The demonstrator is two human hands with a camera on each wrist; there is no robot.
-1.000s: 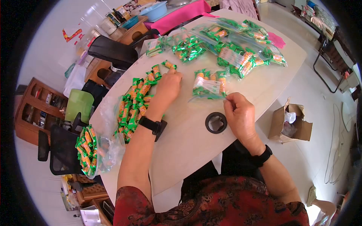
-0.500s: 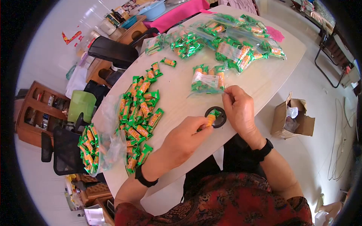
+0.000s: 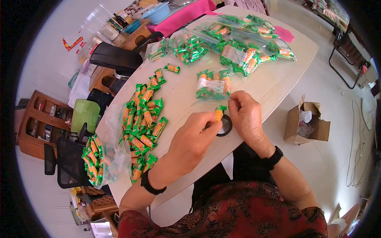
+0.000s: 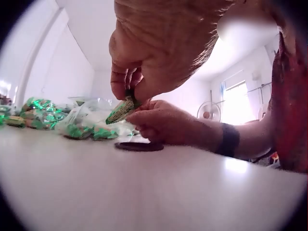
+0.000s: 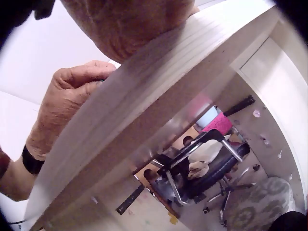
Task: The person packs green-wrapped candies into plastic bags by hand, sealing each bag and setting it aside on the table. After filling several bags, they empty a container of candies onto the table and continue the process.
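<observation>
My left hand (image 3: pixel 198 133) pinches one green-and-orange wrapped candy (image 3: pixel 218 113) just above the table, close to the mouth of a clear plastic bag (image 3: pixel 212 88) that holds a few of the same candies. My right hand (image 3: pixel 243 111) pinches the near edge of that bag. In the left wrist view the candy (image 4: pixel 121 110) sits between thumb and fingers of the left hand (image 4: pixel 144 57), with the right hand (image 4: pixel 163 122) right behind it. A loose pile of candies (image 3: pixel 143 119) lies on the table (image 3: pixel 186 158) to the left.
Several filled candy bags (image 3: pixel 242 51) lie at the far end of the table. A round black cable hole (image 3: pixel 225 125) sits beneath the hands. Another bag of candies (image 3: pixel 97 158) hangs at the table's left edge. An open cardboard box (image 3: pixel 306 121) stands on the floor right.
My left hand left the loose pile, carried one candy toward me and then up to the bag's mouth. My right hand stayed at the bag's edge.
</observation>
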